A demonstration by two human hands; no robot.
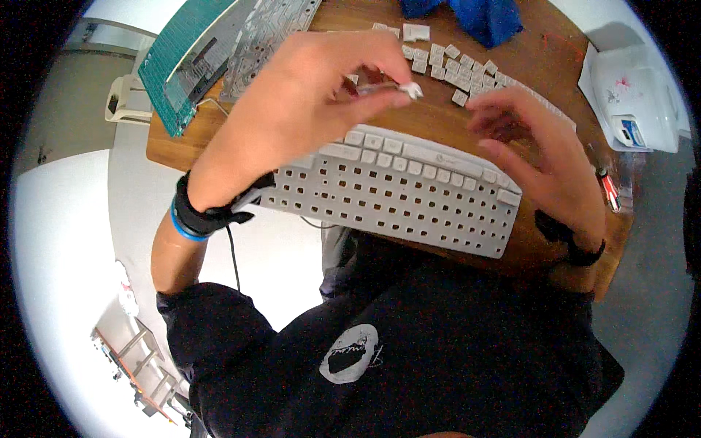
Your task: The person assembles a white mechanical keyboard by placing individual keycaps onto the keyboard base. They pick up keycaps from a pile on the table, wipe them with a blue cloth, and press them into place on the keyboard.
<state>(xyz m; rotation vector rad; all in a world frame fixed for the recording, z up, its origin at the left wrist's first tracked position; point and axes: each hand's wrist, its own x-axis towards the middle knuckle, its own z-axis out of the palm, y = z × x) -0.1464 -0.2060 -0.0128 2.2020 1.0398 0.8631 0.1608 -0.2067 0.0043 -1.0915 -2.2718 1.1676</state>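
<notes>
The left hand (314, 84) pinched a small white piece (413, 90), while the right hand (537, 139) hung half curled, thumb and fingers apart. Below both, the keyboard (380, 220) lay lengthwise from left to right, its right end slanting toward the body, on a brown wooden table (175, 146), with loose keys (456, 69) beyond the hands and a green mat (166, 69) left of the left one.
</notes>
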